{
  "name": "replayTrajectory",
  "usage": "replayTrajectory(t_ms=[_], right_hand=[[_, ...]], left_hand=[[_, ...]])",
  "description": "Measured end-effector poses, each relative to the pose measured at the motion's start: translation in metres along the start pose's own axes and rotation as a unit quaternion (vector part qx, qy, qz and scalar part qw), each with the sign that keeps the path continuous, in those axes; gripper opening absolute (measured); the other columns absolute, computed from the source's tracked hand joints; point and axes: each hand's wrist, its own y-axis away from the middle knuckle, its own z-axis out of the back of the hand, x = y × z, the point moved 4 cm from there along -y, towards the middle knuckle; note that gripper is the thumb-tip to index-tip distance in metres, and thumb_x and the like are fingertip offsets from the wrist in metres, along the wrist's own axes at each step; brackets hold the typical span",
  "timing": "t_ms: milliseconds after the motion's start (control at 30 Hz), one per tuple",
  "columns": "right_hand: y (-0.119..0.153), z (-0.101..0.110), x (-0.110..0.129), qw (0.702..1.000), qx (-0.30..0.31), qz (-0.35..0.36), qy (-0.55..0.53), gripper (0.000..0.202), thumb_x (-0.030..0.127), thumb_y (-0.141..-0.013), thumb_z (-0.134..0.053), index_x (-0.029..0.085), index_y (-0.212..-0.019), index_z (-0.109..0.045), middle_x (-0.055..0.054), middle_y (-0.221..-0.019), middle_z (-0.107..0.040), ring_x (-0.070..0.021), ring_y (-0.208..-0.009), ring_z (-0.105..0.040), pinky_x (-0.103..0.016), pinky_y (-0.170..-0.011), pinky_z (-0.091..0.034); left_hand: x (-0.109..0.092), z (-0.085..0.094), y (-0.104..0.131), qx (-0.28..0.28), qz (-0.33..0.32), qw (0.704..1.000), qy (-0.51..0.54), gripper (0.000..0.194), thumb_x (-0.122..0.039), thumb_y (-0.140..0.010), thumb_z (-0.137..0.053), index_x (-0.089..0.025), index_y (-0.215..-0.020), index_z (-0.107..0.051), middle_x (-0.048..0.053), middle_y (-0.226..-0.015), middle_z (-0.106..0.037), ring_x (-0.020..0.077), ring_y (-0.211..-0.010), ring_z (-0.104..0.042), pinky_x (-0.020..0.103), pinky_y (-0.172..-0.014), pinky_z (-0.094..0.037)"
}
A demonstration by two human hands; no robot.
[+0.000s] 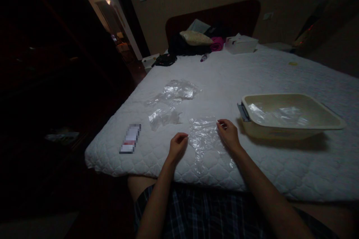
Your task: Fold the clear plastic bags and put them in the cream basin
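Observation:
A clear plastic bag (206, 136) lies spread on the white quilted bed (260, 78) in front of me. My left hand (178, 146) is closed in a pinch at its left edge. At the upper right edge, my right hand (228, 133) pinches the same bag between thumb and fingers. Beyond my left hand rest crumpled clear plastic bags (181, 90), with another crumpled piece of clear plastic (162, 118) closer to me. To the right of my right hand stands a cream plastic basin (283, 132) with clear plastic bags (280, 115) inside.
A blurred-out phone (130, 139) lies near the bed's left corner. At the headboard (241, 13) are a pillow (196, 38), a rolled magenta cloth (217, 43), dark fabric and a white box (241, 44). The basin's grey handle (243, 112) points toward my right hand.

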Motion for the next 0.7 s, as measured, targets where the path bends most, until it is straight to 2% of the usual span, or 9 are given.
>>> replayTrajectory(t_ms=[133, 200, 300, 467, 700], right_hand=[[0.013, -0.016, 0.018, 0.979, 0.198, -0.027, -0.048, 0.026, 0.042, -0.072, -0.057, 0.017, -0.072, -0.065, -0.004, -0.067, -0.063, -0.0166, -0.061, -0.055, -0.028, -0.057, -0.041], [0.021, -0.023, 0.022, 0.965, 0.257, -0.037, -0.047, 0.028, 0.044, -0.071, -0.059, 0.017, -0.066, -0.065, -0.004, -0.062, -0.063, -0.0158, -0.057, -0.054, -0.026, -0.053, -0.039], [0.026, -0.033, 0.024, 0.949, 0.314, -0.035, -0.02, 0.026, 0.042, -0.066, -0.064, 0.017, -0.06, -0.065, -0.002, -0.056, -0.061, -0.0138, -0.052, -0.051, -0.025, -0.049, -0.035], [0.026, -0.043, 0.03, 0.935, 0.352, -0.026, -0.026, 0.013, 0.029, -0.064, -0.064, 0.016, -0.062, -0.062, 0.0, -0.056, -0.058, -0.0124, -0.052, -0.049, -0.023, -0.05, -0.035], [0.021, -0.045, 0.045, 0.937, 0.341, -0.005, -0.079, 0.013, 0.029, -0.072, -0.056, 0.017, -0.069, -0.06, -0.001, -0.06, -0.058, -0.013, -0.055, -0.051, -0.023, -0.052, -0.037]], left_hand=[[-0.004, -0.002, 0.002, 0.028, -0.029, 0.999, -0.037, 0.01, -0.019, -0.067, -0.063, -0.019, -0.077, -0.065, 0.004, -0.082, -0.06, 0.0165, -0.082, -0.055, 0.029, -0.08, -0.043], [-0.003, -0.004, 0.001, 0.044, -0.045, 0.996, -0.068, 0.011, -0.019, -0.068, -0.062, -0.02, -0.078, -0.066, 0.004, -0.084, -0.06, 0.018, -0.084, -0.054, 0.031, -0.082, -0.042], [-0.003, -0.007, 0.001, 0.066, -0.088, 0.986, -0.122, 0.014, -0.019, -0.071, -0.059, -0.021, -0.082, -0.067, 0.006, -0.088, -0.059, 0.0196, -0.089, -0.053, 0.034, -0.084, -0.041], [-0.002, -0.009, 0.003, 0.07, -0.13, 0.972, -0.183, 0.014, -0.019, -0.073, -0.056, -0.021, -0.082, -0.066, 0.007, -0.091, -0.058, 0.02, -0.092, -0.052, 0.036, -0.087, -0.039], [-0.005, -0.011, 0.005, 0.061, -0.128, 0.97, -0.196, 0.007, -0.017, -0.074, -0.054, -0.02, -0.071, -0.06, 0.006, -0.093, -0.058, 0.0194, -0.093, -0.051, 0.034, -0.086, -0.039]])
